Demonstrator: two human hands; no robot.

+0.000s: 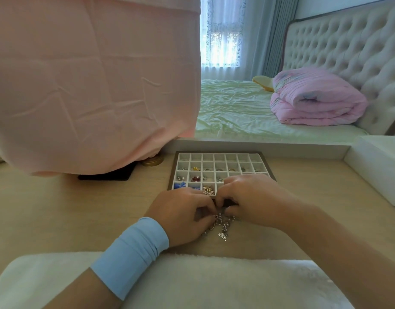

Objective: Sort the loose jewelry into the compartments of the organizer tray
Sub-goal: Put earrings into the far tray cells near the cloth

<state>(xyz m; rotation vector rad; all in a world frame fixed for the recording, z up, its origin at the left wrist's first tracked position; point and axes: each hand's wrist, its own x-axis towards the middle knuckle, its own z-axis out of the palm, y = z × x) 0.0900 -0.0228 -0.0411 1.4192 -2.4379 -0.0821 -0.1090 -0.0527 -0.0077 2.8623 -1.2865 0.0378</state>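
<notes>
Left hand (183,216) and right hand (252,197) both pinch a silver jewelry tangle (223,223) on the tabletop (80,208) beside the organizer tray (171,175).

place: home bedroom | evidence: bed (247,112), tufted headboard (348,45), folded quilt (314,99), curtained window (223,34)

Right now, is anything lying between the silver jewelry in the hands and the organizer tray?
Nothing visible. The silver jewelry lies on the table right before the organizer tray, held by the left hand and right hand. Only the right hand overhangs the tray's near right compartments.
</notes>
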